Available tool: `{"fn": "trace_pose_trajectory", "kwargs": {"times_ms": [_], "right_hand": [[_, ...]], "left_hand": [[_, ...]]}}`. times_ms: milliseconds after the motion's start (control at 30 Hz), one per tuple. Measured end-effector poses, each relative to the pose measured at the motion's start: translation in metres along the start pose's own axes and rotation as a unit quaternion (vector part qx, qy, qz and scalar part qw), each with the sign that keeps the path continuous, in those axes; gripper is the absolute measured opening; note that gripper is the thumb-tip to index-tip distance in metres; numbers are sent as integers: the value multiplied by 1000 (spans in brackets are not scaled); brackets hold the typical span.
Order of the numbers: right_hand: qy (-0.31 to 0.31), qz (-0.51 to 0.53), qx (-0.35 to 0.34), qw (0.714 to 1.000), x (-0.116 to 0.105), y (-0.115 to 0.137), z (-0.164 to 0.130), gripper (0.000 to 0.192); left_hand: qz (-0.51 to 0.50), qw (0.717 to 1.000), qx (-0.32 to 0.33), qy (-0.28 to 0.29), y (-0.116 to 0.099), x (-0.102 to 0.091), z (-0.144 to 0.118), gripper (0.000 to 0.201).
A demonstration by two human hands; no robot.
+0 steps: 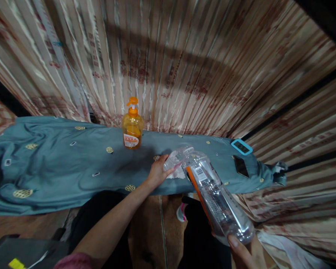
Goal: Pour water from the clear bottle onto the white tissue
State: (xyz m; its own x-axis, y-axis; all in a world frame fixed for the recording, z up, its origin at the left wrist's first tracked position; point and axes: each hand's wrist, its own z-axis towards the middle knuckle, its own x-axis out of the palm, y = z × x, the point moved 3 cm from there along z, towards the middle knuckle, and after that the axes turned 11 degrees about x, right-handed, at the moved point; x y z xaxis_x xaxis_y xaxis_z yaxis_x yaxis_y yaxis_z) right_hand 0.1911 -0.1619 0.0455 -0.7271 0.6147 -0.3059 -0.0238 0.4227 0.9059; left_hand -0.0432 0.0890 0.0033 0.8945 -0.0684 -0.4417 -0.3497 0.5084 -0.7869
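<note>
My left hand (157, 172) grips a small clear plastic container (174, 158) above the front part of the cloth-covered surface. My right hand (242, 251) is wrapped round the base of a large clear plastic bottle (220, 200) with an orange label edge and a barcode. The big bottle is tilted, its neck end up and to the left, meeting the mouth of the small container; whether they touch I cannot tell. No liquid can be made out in either. A whitish, paper-like patch (177, 173) shows under the small container.
An orange pump bottle (132, 129) stands upright at the back of the blue-green cloth (72, 160). To the right lie a blue-framed digital timer (242, 147) and a dark phone (241, 166). Behind hangs a pleated curtain (168, 67). A grey box-like thing (30, 252) sits lower left.
</note>
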Motion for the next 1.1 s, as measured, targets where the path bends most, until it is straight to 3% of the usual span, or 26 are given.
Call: {"fn": "trace_pose_trajectory", "kwargs": {"times_ms": [200,467,800,1100], "right_hand": [[33,11,-15,999,3,4,2,83],[10,4,-16,1000,4,6,-2,86],[27,5,-5,1000,3,6,-2,79],[26,9,-7,1000,4,5,-2,84]], "left_hand": [[8,1000,5,-1,-1,-1,0,50],[14,1000,-6,-2,-1,0,0,51],[16,1000,-7,6,-5,-2,1,51],[14,1000,-4,0,-5,-2,1,50]]}}
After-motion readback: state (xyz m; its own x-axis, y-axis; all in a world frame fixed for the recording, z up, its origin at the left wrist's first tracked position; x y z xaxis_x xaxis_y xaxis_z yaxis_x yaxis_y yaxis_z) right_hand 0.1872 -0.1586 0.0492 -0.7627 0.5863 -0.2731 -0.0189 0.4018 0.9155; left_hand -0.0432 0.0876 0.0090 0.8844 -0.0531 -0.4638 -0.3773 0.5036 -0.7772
